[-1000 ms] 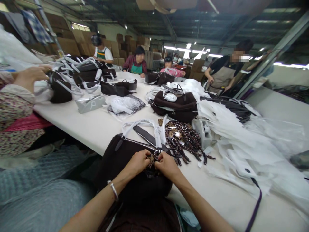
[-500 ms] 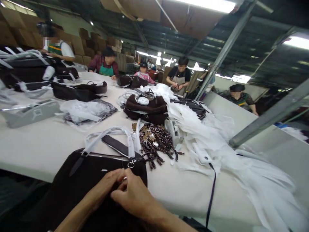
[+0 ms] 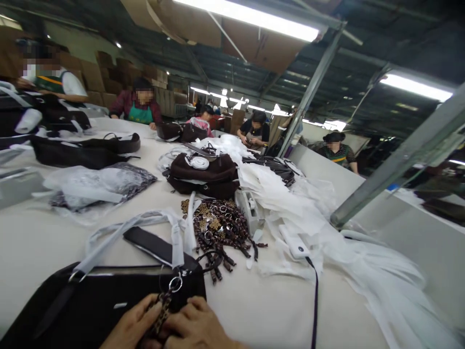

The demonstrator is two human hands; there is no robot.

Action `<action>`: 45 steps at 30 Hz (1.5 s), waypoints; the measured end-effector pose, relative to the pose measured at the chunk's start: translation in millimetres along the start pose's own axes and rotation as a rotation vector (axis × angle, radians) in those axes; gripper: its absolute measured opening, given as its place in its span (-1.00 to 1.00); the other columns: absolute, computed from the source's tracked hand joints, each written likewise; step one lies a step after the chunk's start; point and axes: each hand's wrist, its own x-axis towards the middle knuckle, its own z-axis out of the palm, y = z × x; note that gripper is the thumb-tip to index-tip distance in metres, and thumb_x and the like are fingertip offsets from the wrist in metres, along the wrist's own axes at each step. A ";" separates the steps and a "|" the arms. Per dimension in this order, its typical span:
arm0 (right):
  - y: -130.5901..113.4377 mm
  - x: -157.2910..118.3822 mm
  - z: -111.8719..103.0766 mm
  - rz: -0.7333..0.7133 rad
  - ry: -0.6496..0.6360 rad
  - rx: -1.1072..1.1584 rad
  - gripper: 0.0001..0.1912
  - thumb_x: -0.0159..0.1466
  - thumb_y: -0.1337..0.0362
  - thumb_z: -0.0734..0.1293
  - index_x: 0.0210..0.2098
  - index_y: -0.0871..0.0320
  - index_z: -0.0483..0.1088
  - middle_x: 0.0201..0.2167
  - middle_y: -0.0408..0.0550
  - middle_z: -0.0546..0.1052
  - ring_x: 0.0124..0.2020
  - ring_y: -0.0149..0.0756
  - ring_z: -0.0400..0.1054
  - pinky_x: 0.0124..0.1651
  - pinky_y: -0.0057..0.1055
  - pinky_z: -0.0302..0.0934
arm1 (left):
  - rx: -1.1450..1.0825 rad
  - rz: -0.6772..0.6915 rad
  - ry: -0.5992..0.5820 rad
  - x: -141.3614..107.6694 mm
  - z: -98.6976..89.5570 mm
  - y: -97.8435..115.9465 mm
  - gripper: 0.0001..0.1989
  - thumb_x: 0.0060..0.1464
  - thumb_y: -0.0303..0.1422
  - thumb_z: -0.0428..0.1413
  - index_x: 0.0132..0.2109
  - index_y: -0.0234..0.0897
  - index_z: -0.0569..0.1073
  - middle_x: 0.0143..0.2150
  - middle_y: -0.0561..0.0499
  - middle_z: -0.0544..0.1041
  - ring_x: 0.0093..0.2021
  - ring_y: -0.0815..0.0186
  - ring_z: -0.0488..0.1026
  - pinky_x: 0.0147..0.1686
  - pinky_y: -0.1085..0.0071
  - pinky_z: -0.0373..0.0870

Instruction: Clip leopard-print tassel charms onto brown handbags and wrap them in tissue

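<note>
At seven o'clock: pinching patterned charm (image 3: 164,310) with left hand (image 3: 132,322); curling right hand (image 3: 198,325) alongside, hold unclear; calling for fine control.

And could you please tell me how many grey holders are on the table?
2: the left grey holder, cut off by the picture's left edge, and the right grey holder, beside the pile of charms. The dark bags may hide others.

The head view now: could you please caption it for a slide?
Bare left hand and right hand at a brown patterned charm below a silver ring, over a dark fabric handbag.
</note>
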 end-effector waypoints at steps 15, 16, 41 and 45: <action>41.2 67.3 -30.6 0.321 -0.136 0.528 -0.73 0.16 0.19 0.40 -0.14 0.06 0.42 -0.13 -0.16 0.54 -0.09 -0.28 0.39 -0.03 -0.38 0.24 | 0.427 0.133 0.089 49.0 -49.7 55.2 -0.50 -0.28 0.14 0.26 -0.37 -0.19 0.49 -0.31 -0.01 0.61 -0.15 0.01 0.52 -0.13 0.31 0.47; 51.1 58.9 -46.1 0.274 -0.122 0.651 -0.64 0.14 0.17 0.44 -0.07 0.03 0.42 -0.07 -0.18 0.53 -0.04 -0.32 0.38 0.01 -0.43 0.22 | 0.421 0.117 0.090 43.6 -47.0 51.4 -0.50 -0.28 0.15 0.25 -0.39 -0.18 0.48 -0.33 -0.01 0.60 -0.14 0.00 0.52 -0.15 0.31 0.48; 328.4 -202.7 -210.3 1.185 -0.176 -0.522 -0.69 0.30 0.31 0.22 -0.07 0.11 0.54 0.07 0.08 0.50 0.09 -0.09 0.35 0.13 -0.25 0.15 | 0.124 0.036 0.122 28.2 -28.6 38.3 -0.47 -0.19 0.13 0.24 -0.30 -0.25 0.44 -0.46 0.01 0.54 -0.50 0.32 0.45 -0.59 0.54 0.29; 323.1 -191.1 -223.2 1.184 -0.144 -0.403 -0.73 0.24 0.31 0.25 -0.19 0.10 0.58 -0.09 0.08 0.58 0.01 -0.16 0.42 0.07 -0.35 0.20 | 0.109 0.055 0.200 26.6 -25.8 36.5 -0.45 -0.22 0.12 0.25 -0.27 -0.26 0.46 -0.44 -0.03 0.57 -0.49 0.28 0.48 -0.58 0.52 0.31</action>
